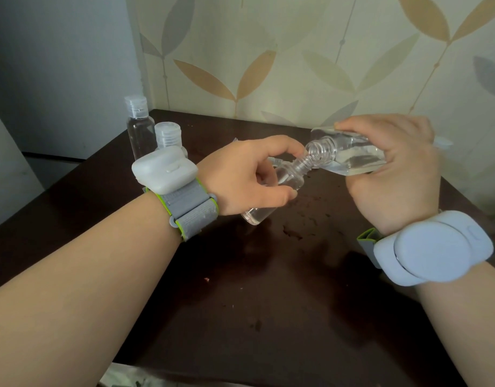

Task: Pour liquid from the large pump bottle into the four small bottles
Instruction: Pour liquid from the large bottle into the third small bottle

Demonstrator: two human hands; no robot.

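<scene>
My right hand (pixel 391 174) grips the large clear bottle (pixel 349 155), tipped on its side with its open threaded neck pointing left and down. The pump is off it. My left hand (pixel 249 174) holds a small clear uncapped bottle (pixel 285 180), tilted with its mouth up against the large bottle's neck. Clear liquid sits in the bottom of the small bottle and in the large one. Two more small capped bottles (pixel 140 127) (pixel 168 135) stand at the table's back left, the nearer one partly hidden behind my left wrist.
The dark brown table (pixel 268 289) carries wet drops and smears below the bottles. A leaf-patterned wall (pixel 296 51) backs the table. White devices are strapped on both wrists. The table's front edge runs along the lower frame.
</scene>
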